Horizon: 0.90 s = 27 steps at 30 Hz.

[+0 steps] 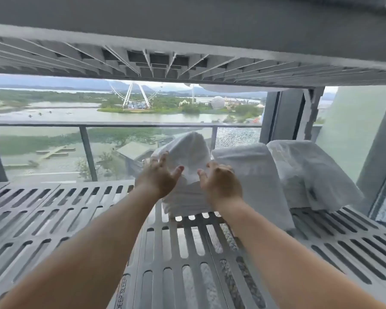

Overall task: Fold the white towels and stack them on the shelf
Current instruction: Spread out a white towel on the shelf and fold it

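At frame centre, my left hand and right hand, fingers relaxed, press the sides of a folded white towel on the shelf.

White towels on a grey shelf patterned with rows of long slots; green land beyond

The shelf lies open across its left half and near edge, with wide passing room there. Three towels stand side by side on its far right part. The upper shelf hangs low overhead, and a post blocks the far right.
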{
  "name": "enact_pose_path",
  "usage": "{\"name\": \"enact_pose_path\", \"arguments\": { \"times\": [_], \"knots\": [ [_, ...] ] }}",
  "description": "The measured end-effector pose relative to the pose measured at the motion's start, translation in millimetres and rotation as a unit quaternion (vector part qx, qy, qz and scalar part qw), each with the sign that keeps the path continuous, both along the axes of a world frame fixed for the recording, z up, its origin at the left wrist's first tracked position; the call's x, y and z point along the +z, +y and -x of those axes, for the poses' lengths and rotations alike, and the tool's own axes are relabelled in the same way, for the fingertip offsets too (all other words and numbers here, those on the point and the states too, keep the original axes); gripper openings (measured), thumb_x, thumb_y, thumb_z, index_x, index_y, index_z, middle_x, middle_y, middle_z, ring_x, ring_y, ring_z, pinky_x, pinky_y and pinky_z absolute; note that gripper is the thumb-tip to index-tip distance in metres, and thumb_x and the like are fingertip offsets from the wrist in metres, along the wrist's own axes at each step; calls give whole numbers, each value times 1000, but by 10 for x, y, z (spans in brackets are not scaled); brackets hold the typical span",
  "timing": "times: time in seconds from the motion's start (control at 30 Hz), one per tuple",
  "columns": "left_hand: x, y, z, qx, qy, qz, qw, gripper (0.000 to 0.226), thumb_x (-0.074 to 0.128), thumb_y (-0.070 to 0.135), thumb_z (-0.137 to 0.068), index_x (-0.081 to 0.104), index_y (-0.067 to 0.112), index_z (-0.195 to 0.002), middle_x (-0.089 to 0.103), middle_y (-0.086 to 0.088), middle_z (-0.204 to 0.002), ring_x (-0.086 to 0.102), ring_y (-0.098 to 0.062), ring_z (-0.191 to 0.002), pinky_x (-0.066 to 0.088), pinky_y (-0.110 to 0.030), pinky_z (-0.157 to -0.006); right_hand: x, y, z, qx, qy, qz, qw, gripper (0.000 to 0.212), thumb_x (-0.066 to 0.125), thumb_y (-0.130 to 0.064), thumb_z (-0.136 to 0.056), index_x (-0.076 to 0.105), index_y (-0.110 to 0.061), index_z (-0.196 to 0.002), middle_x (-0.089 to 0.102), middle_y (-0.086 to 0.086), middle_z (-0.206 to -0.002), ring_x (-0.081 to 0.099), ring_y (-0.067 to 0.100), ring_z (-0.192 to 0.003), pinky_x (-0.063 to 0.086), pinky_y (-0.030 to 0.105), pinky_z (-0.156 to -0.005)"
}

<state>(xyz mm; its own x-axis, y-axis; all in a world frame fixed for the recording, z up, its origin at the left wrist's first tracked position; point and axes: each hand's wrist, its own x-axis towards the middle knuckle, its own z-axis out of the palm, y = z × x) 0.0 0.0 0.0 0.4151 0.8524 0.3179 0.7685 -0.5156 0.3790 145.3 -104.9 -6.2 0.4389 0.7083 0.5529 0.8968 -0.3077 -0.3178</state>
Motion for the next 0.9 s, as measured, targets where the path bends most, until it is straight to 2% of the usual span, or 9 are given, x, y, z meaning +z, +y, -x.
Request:
{"name": "enact_pose_path", "arguments": {
  "times": [0.1, 0.23, 0.37, 0.47, 0.57, 0.7, 0.8, 0.9],
  "knots": [
    [-5, 28, -90, 1, -24, 37, 999, 85, 37, 69, -95, 10, 21, -160, 25, -11, -164, 36, -32, -146, 38, -50, -112, 29, 172, -97, -15, 30, 42, 999, 55, 50, -50, -95, 50, -11, -133, 66, 18, -116, 54, 36, -112, 48, 42, -82],
    [48, 36, -145, 27, 9, 23, 999, 66, 44, 57, -99, 32, 18, -150, 52, -10, -145, 54, -30, -127, 48, -47, -100, 70, 317, -147, -8, 57, 88, 994, 53, 51, -41, -91, 44, -9, -134, 64, 17, -120, 53, 37, -116, 46, 42, -86],
    [53, 36, -169, 69, -15, -23, 997, 34, 52, 37, -99, 60, 21, -128, 67, -10, -123, 62, -30, -110, 51, -39, -88, 68, 335, -229, 26, 45, 74, 996, 50, 52, -19, -86, 45, -5, -133, 63, 16, -120, 56, 36, -115, 46, 40, -92],
    [21, 26, -173, 107, -64, -30, 992, 25, 59, 31, -96, 69, 20, -116, 72, -9, -113, 65, -30, -104, 49, -35, -82, 31, 334, -259, 84, 36, 14, 996, 35, 52, -12, -87, 53, -5, -121, 65, 15, -113, 61, 34, -107, 48, 37, -88],
    [21, 37, -168, 137, -95, -28, 986, 15, 62, 26, -95, 70, 17, -104, 73, -11, -106, 64, -30, -95, 48, -34, -78, -48, 343, -261, 132, 46, -40, 989, 29, 55, -11, -91, 58, -9, -120, 63, 13, -115, 60, 30, -107, 45, 32, -89],
    [38, 18, -163, 155, -106, -40, 981, 14, 55, 22, -98, 66, 17, -105, 71, -13, -105, 61, -31, -91, 49, -38, -79, -130, 354, -240, 155, 68, -97, 981, 35, 55, -13, -97, 53, -12, -132, 61, 13, -119, 61, 27, -107, 43, 26, -86],
    [37, -10, -141, 156, -132, -59, 977, 11, 50, 21, -101, 60, 18, -100, 68, -10, -96, 53, -27, -81, 42, -35, -72, -114, 342, -202, 186, 109, -144, 966, 36, 54, -13, -99, 53, -13, -135, 60, 12, -120, 63, 27, -103, 41, 24, -82],
    [20, -77, -85, 136, -159, -53, 976, 8, 49, 23, -102, 53, 22, -96, 60, -2, -88, 51, -22, -75, 36, -32, -67, -64, 308, -105, 229, 132, -178, 948, 40, 50, -4, -96, 54, -15, -134, 61, 13, -120, 63, 26, -103, 42, 23, -87]
  ]
}}
